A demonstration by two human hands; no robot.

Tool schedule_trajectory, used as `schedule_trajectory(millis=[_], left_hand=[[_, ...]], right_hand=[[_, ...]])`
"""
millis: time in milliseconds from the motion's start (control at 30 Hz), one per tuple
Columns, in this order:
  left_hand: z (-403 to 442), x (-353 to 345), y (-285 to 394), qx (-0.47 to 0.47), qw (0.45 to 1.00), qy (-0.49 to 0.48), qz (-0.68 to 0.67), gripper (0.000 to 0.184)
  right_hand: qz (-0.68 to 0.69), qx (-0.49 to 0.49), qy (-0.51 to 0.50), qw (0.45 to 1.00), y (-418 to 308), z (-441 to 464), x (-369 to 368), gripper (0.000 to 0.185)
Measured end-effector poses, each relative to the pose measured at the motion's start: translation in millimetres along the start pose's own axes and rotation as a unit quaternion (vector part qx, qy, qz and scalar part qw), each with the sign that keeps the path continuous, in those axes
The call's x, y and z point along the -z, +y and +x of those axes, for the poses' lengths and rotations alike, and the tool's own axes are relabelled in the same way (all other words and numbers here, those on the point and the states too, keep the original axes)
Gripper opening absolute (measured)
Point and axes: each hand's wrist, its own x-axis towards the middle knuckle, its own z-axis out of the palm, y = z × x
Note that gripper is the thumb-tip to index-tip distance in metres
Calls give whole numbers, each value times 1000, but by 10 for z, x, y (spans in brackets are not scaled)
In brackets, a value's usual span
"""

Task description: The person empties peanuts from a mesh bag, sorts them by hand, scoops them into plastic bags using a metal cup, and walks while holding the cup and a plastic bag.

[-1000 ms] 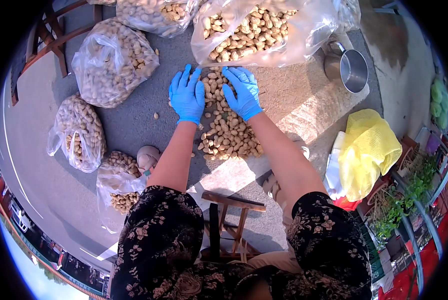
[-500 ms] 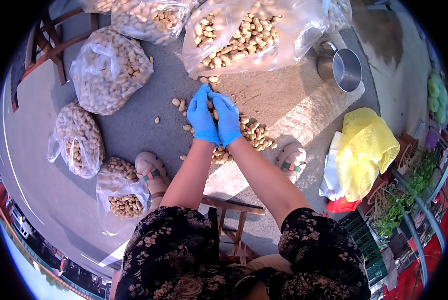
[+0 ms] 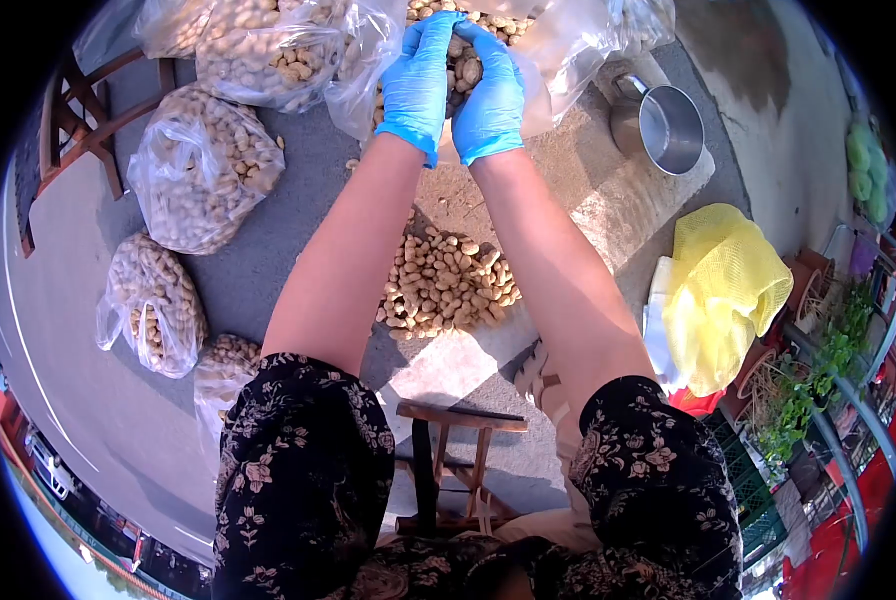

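Sunlit pavement [image 3: 628, 205] lies beneath the left hand [image 3: 415, 92] and right hand [image 3: 492, 105], their grip cupped around peanuts [image 3: 464, 72] over the large open bag [image 3: 540, 105], with a peanut pile [image 3: 446, 283] on the near side of that bag and a metal mug [image 3: 671, 130] to its right.

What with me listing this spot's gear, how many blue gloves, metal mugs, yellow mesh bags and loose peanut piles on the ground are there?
Blue gloves: 2
Metal mug: 1
Yellow mesh bag: 1
Loose peanut pile: 1
Total: 5
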Motion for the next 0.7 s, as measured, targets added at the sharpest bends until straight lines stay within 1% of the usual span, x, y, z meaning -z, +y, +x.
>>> schedule_trajectory(millis=[33,67,100,133,167,200,233,300,333,367,400,433,467,500,533,600,700], left_hand=[[105,70,26,61,997,-44,6,31],[165,162,19,-38,994,-72,72,31],[223,254,14,-139,978,-86,133,32],[172,319,45,-51,992,-116,-15,28],[115,432,154,-115,975,-126,145,26],[67,585,254,-170,929,-134,300,24],[80,754,227,-188,921,-133,316,28],[-260,821,187,-259,874,-170,375,27],[-516,858,179,-222,878,-192,377,26],[-772,895,172,-184,881,-211,381,25],[-1059,949,118,-69,905,-230,351,24],[-1277,1058,59,32,883,-237,404,22],[-1462,1201,-14,134,849,-243,450,20],[-1595,1362,-86,260,783,-305,476,22],[-1708,1542,-161,376,697,-361,492,24],[-2014,1928,-378,450,605,-454,475,27],[-2456,2354,-789,474,588,-476,451,33]], right_hand=[[-13,10,-43,999,50,120,63,26],[-32,-8,-75,997,36,218,122,22],[-172,7,-118,978,-3,316,196,27],[-310,20,-158,937,-79,355,235,33],[-345,54,-177,920,-159,307,263,30],[-380,86,-194,900,-237,210,309,28],[-413,118,-213,877,-344,85,321,26],[-472,190,-252,823,-561,-155,307,22],[-497,228,-271,792,-649,-268,314,21],[-513,189,-300,782,-716,-435,369,20],[-529,150,-327,769,-757,-601,466,20],[-561,62,-342,751,-729,-752,643,20],[-589,-29,-353,726,-681,-900,866,20],[-646,-113,-391,646,-659,-991,1061,21],[-690,-193,-423,554,-646,-1069,1246,24],[-726,-328,-376,473,-667,-1307,1572,39],[-808,-233,-331,428,-655,-1713,1964,81]])
